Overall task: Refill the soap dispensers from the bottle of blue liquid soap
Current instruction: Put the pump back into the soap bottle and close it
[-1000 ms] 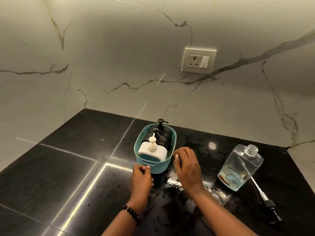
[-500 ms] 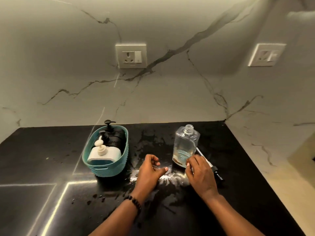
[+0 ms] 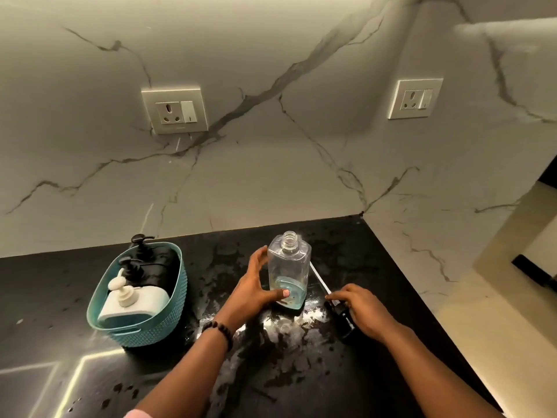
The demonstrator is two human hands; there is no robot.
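Note:
A clear bottle (image 3: 289,267) stands upright and uncapped on the wet black counter (image 3: 346,251), with a little pale blue soap at its bottom. My left hand (image 3: 250,294) holds it low down, thumb across the front and fingers round the left side. Its black pump (image 3: 346,325) with a white tube lies on the counter to the right. My right hand (image 3: 361,312) rests over the pump, and its fingertips pinch where the tube joins it. A teal basket (image 3: 141,333) at the left holds a white dispenser (image 3: 144,300) and two black dispensers (image 3: 156,267).
Soap or water is smeared on the counter in front of the bottle (image 3: 283,324). Marble walls meet at the back right corner, each with a socket: one at the left (image 3: 174,111), one at the right (image 3: 416,98). The counter's right edge drops off beside my right arm.
The view swung right, away from the basket. My left hand moved from the counter to the bottle and took hold of it. My right hand went from the bottle's base to the pump.

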